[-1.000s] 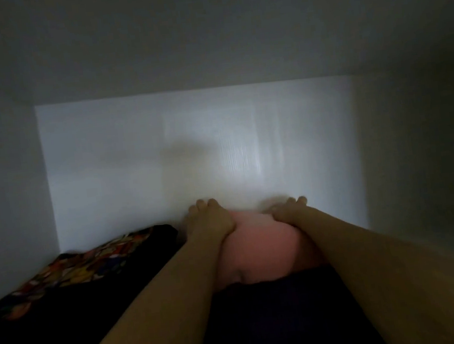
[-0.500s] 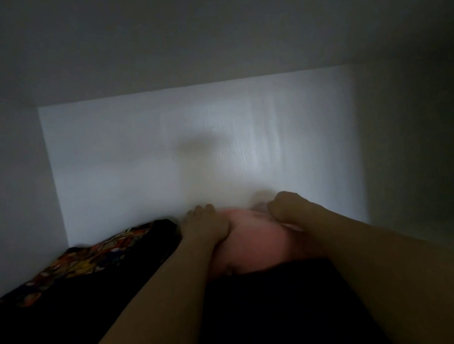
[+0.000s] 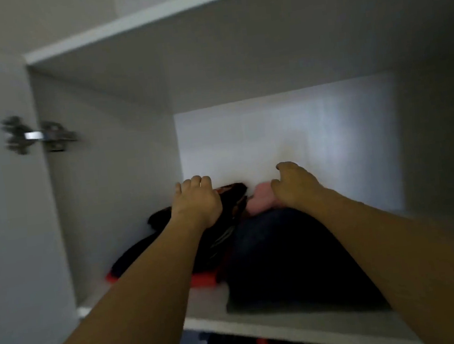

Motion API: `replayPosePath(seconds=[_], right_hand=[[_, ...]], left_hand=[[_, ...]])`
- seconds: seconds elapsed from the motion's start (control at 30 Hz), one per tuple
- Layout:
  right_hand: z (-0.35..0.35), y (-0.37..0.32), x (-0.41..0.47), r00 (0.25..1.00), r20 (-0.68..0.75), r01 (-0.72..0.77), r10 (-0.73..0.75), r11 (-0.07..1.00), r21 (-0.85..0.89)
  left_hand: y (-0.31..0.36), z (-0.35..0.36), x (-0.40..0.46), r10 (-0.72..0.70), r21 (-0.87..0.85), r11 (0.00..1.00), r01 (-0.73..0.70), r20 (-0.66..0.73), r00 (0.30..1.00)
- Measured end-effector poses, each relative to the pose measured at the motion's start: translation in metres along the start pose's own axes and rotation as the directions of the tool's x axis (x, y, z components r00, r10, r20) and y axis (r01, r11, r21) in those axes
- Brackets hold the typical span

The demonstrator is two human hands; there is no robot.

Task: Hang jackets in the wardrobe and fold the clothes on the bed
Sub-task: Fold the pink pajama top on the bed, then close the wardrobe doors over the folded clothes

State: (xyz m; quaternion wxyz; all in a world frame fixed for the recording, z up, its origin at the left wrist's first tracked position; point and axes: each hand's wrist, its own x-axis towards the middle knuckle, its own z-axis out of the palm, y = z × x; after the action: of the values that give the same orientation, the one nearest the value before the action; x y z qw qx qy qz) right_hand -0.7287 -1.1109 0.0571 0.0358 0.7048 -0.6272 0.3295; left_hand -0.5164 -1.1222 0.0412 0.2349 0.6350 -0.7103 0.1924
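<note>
The person is putting folded clothes on a wardrobe shelf [image 3: 264,320]. The left hand [image 3: 196,200] rests at 11 o'clock on a black garment [image 3: 170,233], fingers curled over it. The right hand [image 3: 294,185] is half curled over a pink garment [image 3: 262,200] at 12 o'clock; whether its grip clamps cannot be told. Next, both hands probably pull out. Compared with the earlier frame, the view is farther back and the hands sit wider apart.

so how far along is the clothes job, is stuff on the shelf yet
Done: folded clothes already lie on the wardrobe shelf: a dark pile, a pink garment behind it, a black and red one to the left. In hand: the left hand and right hand reach over them, gripping nothing clearly. Left: unknown, since the bed and jackets are out of view.
</note>
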Motion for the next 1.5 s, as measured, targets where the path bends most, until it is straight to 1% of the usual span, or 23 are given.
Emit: replayPosePath(seconds=[0.07,0.17,0.27,0.33,0.43,0.53,0.6,0.63,0.7,0.73,0.77,0.83,0.87,0.9,0.97,1.0,1.07,1.1,1.2,1.3,1.37,1.43,1.5], right_hand=[[0.004,-0.030,-0.030,0.996,0.026,0.079,-0.080,0.996,0.045],[0.009,-0.079,-0.067,0.974,0.060,0.216,-0.218,0.975,0.044],[0.012,-0.134,-0.095,0.945,0.055,0.317,-0.321,0.945,0.079],[0.014,-0.175,-0.113,0.920,0.036,0.385,-0.391,0.916,0.114],[0.014,-0.242,-0.137,0.851,0.005,0.520,-0.525,0.844,0.131],[0.013,-0.310,-0.157,0.738,-0.078,0.674,-0.670,0.728,0.123],[0.013,-0.353,-0.170,0.652,-0.163,0.757,-0.740,0.646,0.096],[0.013,-0.373,-0.176,0.614,-0.197,0.787,-0.765,0.613,0.071],[0.014,-0.410,-0.188,0.536,-0.236,0.834,-0.811,0.551,0.002],[0.014,-0.426,-0.193,0.492,-0.247,0.854,-0.835,0.518,-0.048],[0.015,-0.441,-0.198,0.450,-0.252,0.867,-0.857,0.487,-0.108],[0.017,-0.465,-0.209,0.357,-0.266,0.872,-0.895,0.421,-0.249],[0.018,-0.476,-0.215,0.312,-0.268,0.866,-0.911,0.389,-0.314],[0.020,-0.485,-0.219,0.276,-0.260,0.859,-0.925,0.359,-0.365],[0.027,-0.498,-0.228,0.225,-0.221,0.843,-0.949,0.303,-0.443],[0.030,-0.503,-0.231,0.214,-0.207,0.833,-0.955,0.289,-0.471],[0.032,-0.510,-0.235,0.228,-0.200,0.818,-0.953,0.299,-0.491],[0.032,-0.512,-0.235,0.221,-0.209,0.816,-0.953,0.298,-0.495],[0.021,-0.520,-0.233,0.130,-0.250,0.810,-0.959,0.248,-0.531],[0.001,-0.511,-0.236,0.040,-0.339,0.834,-0.940,0.218,-0.507],[-0.012,-0.495,-0.240,0.019,-0.373,0.847,-0.927,0.214,-0.487],[-0.020,-0.475,-0.238,-0.018,-0.407,0.847,-0.913,0.202,-0.492],[-0.028,-0.450,-0.231,-0.049,-0.432,0.819,-0.900,0.211,-0.533]], left_hand=[[-0.028,-0.021,-0.042,-0.023,0.009,1.000,0.023,-0.009,1.000],[-0.068,-0.058,-0.099,-0.085,0.069,0.994,0.085,-0.006,0.996],[-0.102,-0.103,-0.146,-0.176,0.092,0.980,0.176,-0.011,0.984],[-0.122,-0.134,-0.176,-0.233,0.071,0.970,0.231,0.022,0.972],[-0.152,-0.177,-0.218,-0.313,0.064,0.949,0.308,0.102,0.944],[-0.184,-0.218,-0.256,-0.379,0.088,0.925,0.370,0.143,0.914],[-0.206,-0.243,-0.281,-0.470,0.131,0.882,0.452,0.225,0.853],[-0.216,-0.253,-0.292,-0.530,0.162,0.847,0.506,0.313,0.788],[-0.234,-0.272,-0.317,-0.649,0.258,0.743,0.617,0.499,0.573],[-0.244,-0.279,-0.327,-0.685,0.309,0.709,0.634,0.516,0.515],[-0.253,-0.285,-0.336,-0.702,0.342,0.703,0.623,0.474,0.531],[-0.268,-0.293,-0.348,-0.686,0.378,0.724,0.577,0.308,0.659],[-0.273,-0.293,-0.351,-0.665,0.379,0.736,0.560,0.255,0.702],[-0.277,-0.291,-0.353,-0.647,0.378,0.747,0.547,0.223,0.729],[-0.281,-0.281,-0.355,-0.632,0.359,0.755,0.549,0.173,0.755],[-0.283,-0.276,-0.357,-0.626,0.336,0.761,0.555,0.157,0.764],[-0.287,-0.273,-0.363,-0.604,0.257,0.786,0.562,0.123,0.788],[-0.289,-0.274,-0.367,-0.597,0.208,0.796,0.569,0.106,0.796],[-0.292,-0.276,-0.381,-0.573,0.082,0.818,0.569,0.053,0.818],[-0.284,-0.275,-0.394,-0.538,0.003,0.843,0.538,0.028,0.843],[-0.275,-0.277,-0.399,-0.515,-0.085,0.853,0.516,0.031,0.857],[-0.263,-0.280,-0.399,-0.472,-0.208,0.852,0.480,0.092,0.877],[-0.245,-0.279,-0.395,-0.387,-0.367,0.816,0.447,0.227,0.894]])
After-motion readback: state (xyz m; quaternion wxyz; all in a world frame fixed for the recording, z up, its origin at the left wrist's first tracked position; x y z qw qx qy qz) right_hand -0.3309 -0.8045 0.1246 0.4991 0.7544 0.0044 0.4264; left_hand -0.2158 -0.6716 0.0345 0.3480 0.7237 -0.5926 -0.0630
